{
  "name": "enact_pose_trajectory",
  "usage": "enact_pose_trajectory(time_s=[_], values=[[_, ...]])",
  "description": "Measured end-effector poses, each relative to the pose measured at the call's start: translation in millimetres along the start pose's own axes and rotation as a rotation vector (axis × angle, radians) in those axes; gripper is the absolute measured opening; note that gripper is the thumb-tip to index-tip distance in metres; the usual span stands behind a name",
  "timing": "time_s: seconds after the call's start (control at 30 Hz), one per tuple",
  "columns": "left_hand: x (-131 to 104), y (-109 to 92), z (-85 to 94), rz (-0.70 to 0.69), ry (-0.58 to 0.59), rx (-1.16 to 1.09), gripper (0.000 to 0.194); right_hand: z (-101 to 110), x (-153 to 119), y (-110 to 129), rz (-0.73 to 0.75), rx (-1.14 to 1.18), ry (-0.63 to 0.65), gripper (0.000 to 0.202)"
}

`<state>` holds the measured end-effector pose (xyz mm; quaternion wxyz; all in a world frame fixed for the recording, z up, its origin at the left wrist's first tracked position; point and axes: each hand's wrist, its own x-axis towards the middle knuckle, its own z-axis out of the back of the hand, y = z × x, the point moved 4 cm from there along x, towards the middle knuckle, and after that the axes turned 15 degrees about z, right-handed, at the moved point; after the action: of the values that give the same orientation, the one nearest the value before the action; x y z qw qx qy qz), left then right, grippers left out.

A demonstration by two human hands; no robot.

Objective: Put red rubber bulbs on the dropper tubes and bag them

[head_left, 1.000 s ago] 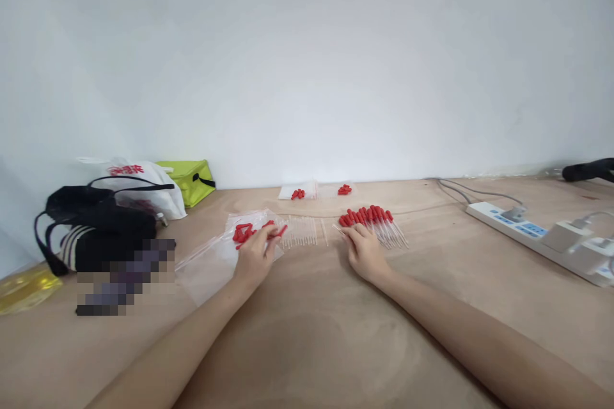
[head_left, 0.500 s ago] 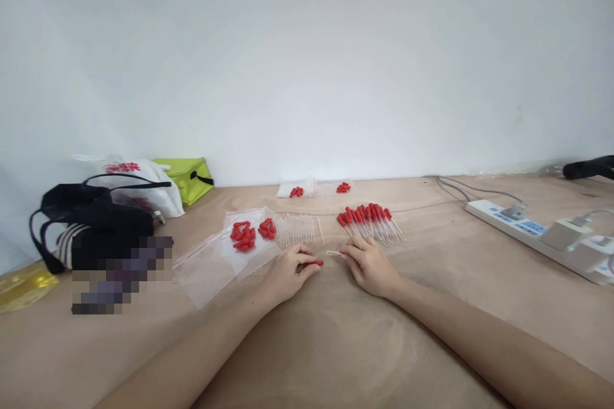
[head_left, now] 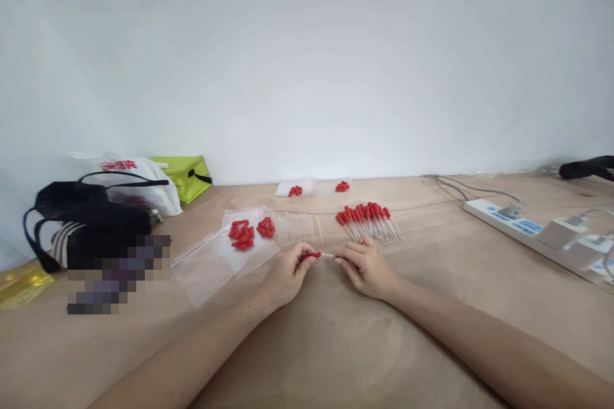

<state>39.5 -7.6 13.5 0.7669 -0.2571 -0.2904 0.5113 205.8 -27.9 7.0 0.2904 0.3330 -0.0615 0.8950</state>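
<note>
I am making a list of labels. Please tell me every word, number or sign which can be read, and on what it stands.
None can be read surely.
White bag: red characters, too blurred to read.
Power strip: any markings are too small to read.

Two slim forearms [head_left: 211, 348], bare to the wrists [head_left: 271, 294]

My bare left arm [head_left: 201, 332] and bare right arm [head_left: 470, 329] reach out in front of me and lean in toward each other. My left hand [head_left: 286, 273] and my right hand [head_left: 368, 270] are near each other, but they do not touch. My fingers [head_left: 354, 248] point inward, pinched close to my thumbs [head_left: 306, 266]. Both wrists [head_left: 397, 285] are almost straight.
</note>
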Motion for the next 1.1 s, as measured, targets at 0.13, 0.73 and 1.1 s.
enact_pose_trajectory(time_s=[0.13, 0.73, 1.1], values=[[0.5, 2.3, -2.0, -0.011, 0.036, -0.038, 0.014, -2.0, 1.6, -0.1, 0.025, 0.014, 0.034, 0.022], [-4.1, -4.7, 1.4, -0.157, 0.001, 0.091, 0.015, 1.2, 8.0, 9.8, 0.112, -0.152, 0.074, 0.022], [-2.9, 1.5, 5.8, -0.138, 0.018, 0.070, 0.016, 3.2, -2.5, -3.1, 0.073, -0.055, 0.100, 0.023]])
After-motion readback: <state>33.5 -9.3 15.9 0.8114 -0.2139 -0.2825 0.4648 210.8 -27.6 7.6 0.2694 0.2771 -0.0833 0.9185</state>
